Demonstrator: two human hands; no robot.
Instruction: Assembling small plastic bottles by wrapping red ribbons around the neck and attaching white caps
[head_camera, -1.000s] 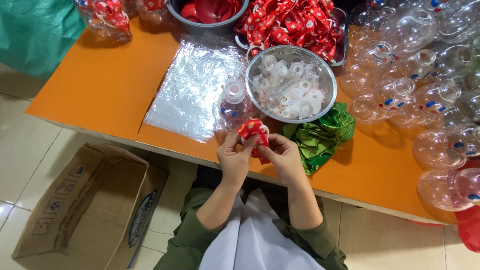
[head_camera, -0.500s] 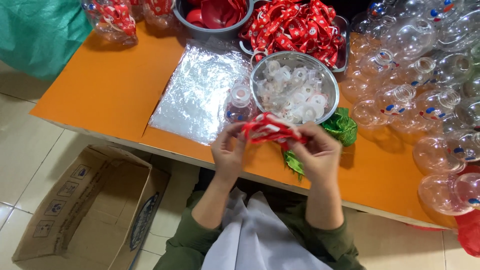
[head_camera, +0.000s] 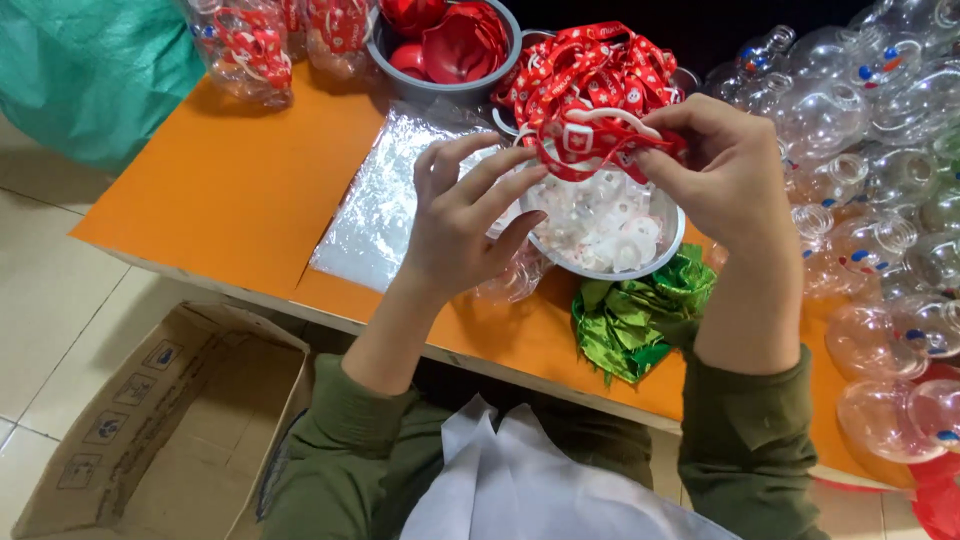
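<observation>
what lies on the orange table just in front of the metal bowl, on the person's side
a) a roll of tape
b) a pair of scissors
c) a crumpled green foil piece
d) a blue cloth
c: a crumpled green foil piece lies on the orange table at the near rim of the metal bowl, below the right hand that holds the red ribbon with the left hand.
</observation>
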